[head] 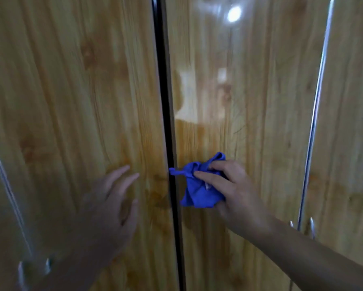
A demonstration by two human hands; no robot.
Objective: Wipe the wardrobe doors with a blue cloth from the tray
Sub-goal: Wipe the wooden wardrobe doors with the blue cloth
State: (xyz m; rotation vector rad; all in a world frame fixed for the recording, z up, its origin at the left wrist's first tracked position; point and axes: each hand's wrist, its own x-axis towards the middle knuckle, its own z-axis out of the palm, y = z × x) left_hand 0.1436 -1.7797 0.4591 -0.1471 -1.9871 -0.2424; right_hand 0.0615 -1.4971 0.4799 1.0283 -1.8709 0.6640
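Wiping is under way, mid-task by my read: blue cloth is already out of the tray (tray not in view) and pressed on the wardrobe. Right hand has its grip clamped on the cloth, fingers spread over the bunch and holding it flat against the right door, low down, just beside the dark gap between the 2 doors. 1 twisted corner of the cloth pokes left across that gap. Left hand is empty, fingers apart, hovering at or lightly on the left door; contact can't be told, the hand is motion-blurred.

How much surface is already cleaned can't be judged: both doors are glossy wood-grain with glare and reflections, no visible streaks or dust lines. Left door likely yet to do, plus the upper right panel, but that is a guess.

Cloth looks: saturated blue, soft, crumpled into a wad rather than folded, small next to the door. Chrome handles run vertically near the outer edges
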